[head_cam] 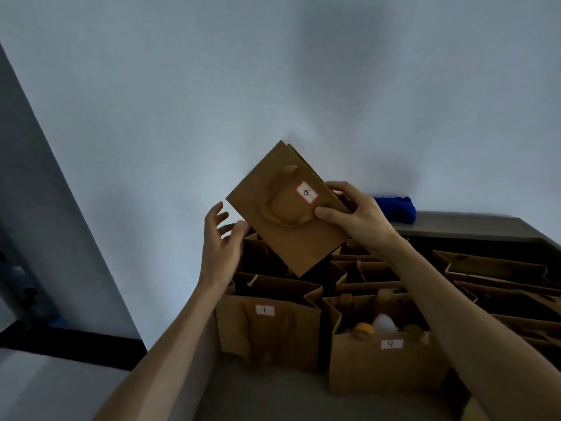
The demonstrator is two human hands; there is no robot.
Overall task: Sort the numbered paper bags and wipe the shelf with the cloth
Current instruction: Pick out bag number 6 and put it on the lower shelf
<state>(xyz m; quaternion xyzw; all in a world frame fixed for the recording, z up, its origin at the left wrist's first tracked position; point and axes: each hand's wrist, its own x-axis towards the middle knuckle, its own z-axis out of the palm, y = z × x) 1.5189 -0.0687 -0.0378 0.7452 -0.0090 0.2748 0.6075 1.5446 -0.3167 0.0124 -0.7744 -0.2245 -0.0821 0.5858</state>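
My right hand (353,212) grips a flat folded brown paper bag (273,226) by its right edge and holds it tilted in the air above the others. Its white label reads 6 or 9, seen at an angle. My left hand (220,238) is beside the bag's lower left edge with fingers spread, thumb near or touching the paper. Below, a standing bag labelled 1 (267,329) is at the front left and a bag labelled 9 (385,360) at the front right holds an orange and a white object. A blue cloth (397,208) lies at the back of the shelf.
Several more open brown bags (491,275) stand in rows on the grey shelf (273,396), filling the middle and right. A pale wall rises behind. The shelf's left edge drops to a dark floor at the lower left.
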